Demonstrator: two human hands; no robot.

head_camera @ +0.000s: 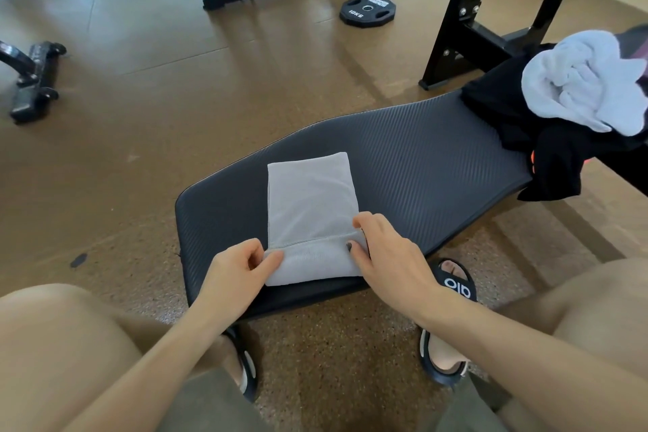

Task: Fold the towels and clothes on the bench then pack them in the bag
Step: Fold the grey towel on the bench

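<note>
On the bench point(420, 158), our left hand point(238, 266) and right hand point(389, 252) pinch the folded grey cloth point(312, 200) at its near corners; beyond it, crumpled white towel point(582, 81) tops black clothes point(508, 116).

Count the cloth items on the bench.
3: grey cloth at the near end under both hands; black garment at the far end; white towel atop it. More may be hidden.

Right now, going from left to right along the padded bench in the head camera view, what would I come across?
Left hand pinching the cloth's near-left corner → folded light grey cloth lying flat → right hand holding its near-right edge → bare black ribbed bench pad → crumpled black garment → bunched white towel on top of it.
</note>
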